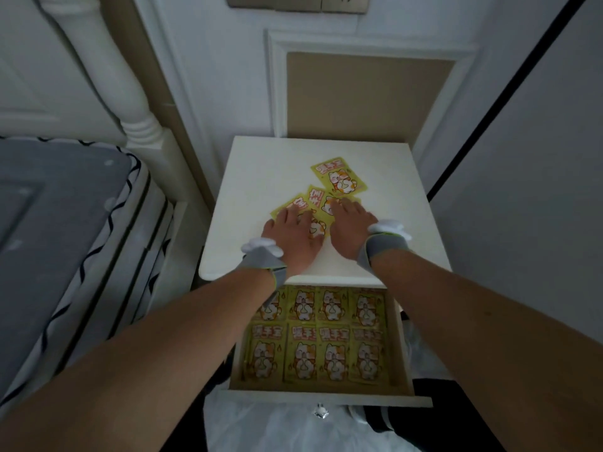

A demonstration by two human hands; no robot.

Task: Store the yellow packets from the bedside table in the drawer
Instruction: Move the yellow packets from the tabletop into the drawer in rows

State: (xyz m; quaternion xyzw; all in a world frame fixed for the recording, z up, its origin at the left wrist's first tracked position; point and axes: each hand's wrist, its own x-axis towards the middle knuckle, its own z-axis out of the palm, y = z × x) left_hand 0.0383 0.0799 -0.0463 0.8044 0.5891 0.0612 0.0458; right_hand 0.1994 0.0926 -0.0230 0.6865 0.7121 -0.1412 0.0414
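Three flat yellow packets printed with a cartoon cat are lying on the white square bedside table top: one free packet toward the back, and two overlapping ones nearer the front, the left packet and the middle packet. The left hand is pressing flat, fingers spread, on the left packet; the right hand is lying palm-down on the middle one, neither hand clenching. Below the table's front edge, the white wooden drawer is standing pulled out, holding two tidy rows of matching stored packets that are filling its floor. A grey-covered bed is crowding the left side; the right side is lying open beside the pale wall.
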